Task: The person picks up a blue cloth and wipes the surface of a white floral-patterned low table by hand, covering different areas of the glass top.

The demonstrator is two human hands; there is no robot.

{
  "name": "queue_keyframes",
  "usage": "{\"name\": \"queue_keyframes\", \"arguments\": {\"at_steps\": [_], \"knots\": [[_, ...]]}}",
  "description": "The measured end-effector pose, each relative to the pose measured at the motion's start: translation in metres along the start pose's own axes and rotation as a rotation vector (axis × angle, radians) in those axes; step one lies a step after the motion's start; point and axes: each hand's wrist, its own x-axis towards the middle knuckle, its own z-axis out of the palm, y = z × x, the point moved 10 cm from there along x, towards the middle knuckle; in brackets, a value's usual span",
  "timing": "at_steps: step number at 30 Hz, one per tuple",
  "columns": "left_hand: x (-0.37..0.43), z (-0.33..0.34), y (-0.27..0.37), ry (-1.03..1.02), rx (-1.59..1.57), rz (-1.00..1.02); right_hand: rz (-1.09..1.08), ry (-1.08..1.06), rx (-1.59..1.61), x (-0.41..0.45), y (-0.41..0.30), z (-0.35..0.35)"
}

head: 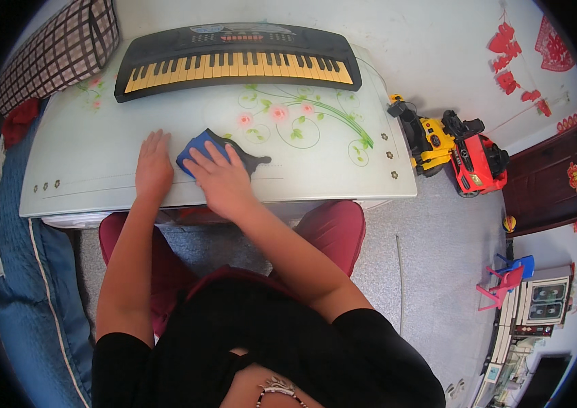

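Observation:
A folded blue and dark cloth item (195, 148) lies on the white glass tabletop (94, 153), left of its printed pink flowers. My right hand (224, 178) rests on it from above, fingers a little apart; whether the fingers grip the cloth does not show. A dark strip with a rounded end reaches out from the cloth to the right. My left hand (155, 166) lies palm down on the tabletop, just left of the cloth, and holds nothing. Behind both hands an electronic keyboard (237, 64) stands along the back of the table.
Left of the table is a bed with a blue cover (18, 285) and a checked bundle (59, 56). Right of it, on the floor, stand yellow and red toy ride-on vehicles (477, 166). Farther right are small plastic chairs (505, 288) and a cabinet (549, 296).

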Motion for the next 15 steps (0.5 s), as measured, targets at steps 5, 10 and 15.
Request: {"name": "queue_keyframes", "arguments": {"at_steps": [5, 10, 15], "knots": [[-0.002, 0.005, -0.005, -0.037, 0.053, -0.006, 0.121, -0.063, -0.281, -0.033, 0.097, -0.038], [-0.004, 0.003, 0.004, -0.001, 0.02, 0.01, 0.521, -0.009, -0.469, -0.152, 0.286, -0.145], [-0.004, -0.005, 0.012, 0.045, -0.016, 0.011, 0.835, -0.011, -0.525, -0.204, 0.348, -0.183]]}}
